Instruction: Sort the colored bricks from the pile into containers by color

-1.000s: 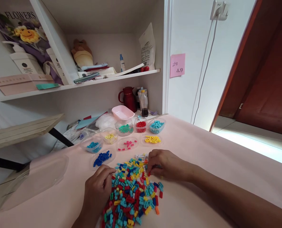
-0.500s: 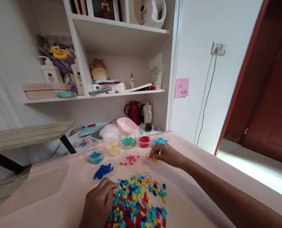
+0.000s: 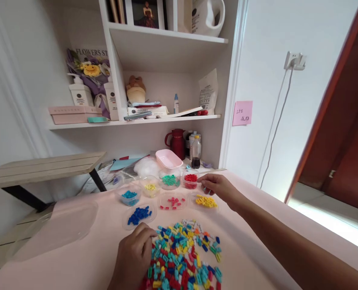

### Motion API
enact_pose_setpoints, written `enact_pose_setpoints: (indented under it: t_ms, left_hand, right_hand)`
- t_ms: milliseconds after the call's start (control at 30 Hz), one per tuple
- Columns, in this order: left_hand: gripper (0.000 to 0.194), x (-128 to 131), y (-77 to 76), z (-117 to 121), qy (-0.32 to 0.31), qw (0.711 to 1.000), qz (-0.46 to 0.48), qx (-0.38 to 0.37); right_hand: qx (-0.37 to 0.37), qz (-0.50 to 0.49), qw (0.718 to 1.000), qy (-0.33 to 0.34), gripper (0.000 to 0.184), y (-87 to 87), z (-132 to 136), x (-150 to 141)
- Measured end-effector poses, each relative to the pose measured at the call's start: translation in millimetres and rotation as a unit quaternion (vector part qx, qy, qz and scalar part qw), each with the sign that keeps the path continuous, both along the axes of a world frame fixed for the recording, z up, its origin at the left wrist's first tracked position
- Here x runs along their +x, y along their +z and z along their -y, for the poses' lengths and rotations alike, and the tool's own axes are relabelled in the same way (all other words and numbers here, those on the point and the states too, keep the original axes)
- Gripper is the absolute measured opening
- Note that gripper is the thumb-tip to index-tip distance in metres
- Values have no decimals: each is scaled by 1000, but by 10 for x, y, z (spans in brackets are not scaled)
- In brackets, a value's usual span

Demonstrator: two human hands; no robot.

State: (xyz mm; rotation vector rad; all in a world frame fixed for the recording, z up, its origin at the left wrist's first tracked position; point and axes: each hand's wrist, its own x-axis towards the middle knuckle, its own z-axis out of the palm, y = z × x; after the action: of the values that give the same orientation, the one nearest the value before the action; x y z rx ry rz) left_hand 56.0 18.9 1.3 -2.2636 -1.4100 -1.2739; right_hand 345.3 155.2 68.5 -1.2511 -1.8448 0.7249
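A heap of small mixed-colour plastic building bricks (image 3: 181, 257) lies on the pink-covered table. My left hand (image 3: 134, 253) rests at the heap's left edge, fingers curled together; whatever they may hold is hidden. Farther out, my right hand (image 3: 219, 187) hovers beside the clear tub of red bricks (image 3: 191, 180), its fingertips close to the rim and drawn together. What is between them does not show. Light-blue bricks (image 3: 208, 191) peek out under that hand, which covers most of their tub. Just in front lie yellow bricks (image 3: 206, 201) in a shallow clear dish.
More clear containers hold pink bricks (image 3: 174, 202), green bricks (image 3: 170, 180), pale yellow bricks (image 3: 150, 187), blue bricks (image 3: 129, 195) and dark-blue bricks (image 3: 139, 215). Behind stand a pink basin (image 3: 168, 159), a red jug (image 3: 177, 145) and a bottle (image 3: 196, 153). A clear lid (image 3: 67, 225) lies left.
My right hand has gone from over the yellow bricks to beside the red tub, uncovering the yellow ones. My left hand stays by the heap. The view has shifted left.
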Motion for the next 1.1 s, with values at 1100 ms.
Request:
enact_pose_setpoints:
  t_ms: [1100]
  left_hand:
    - [25, 40, 85, 36, -9, 999, -44, 3]
  right_hand:
    - [-10, 136, 948, 289, 29, -258, 755, 225]
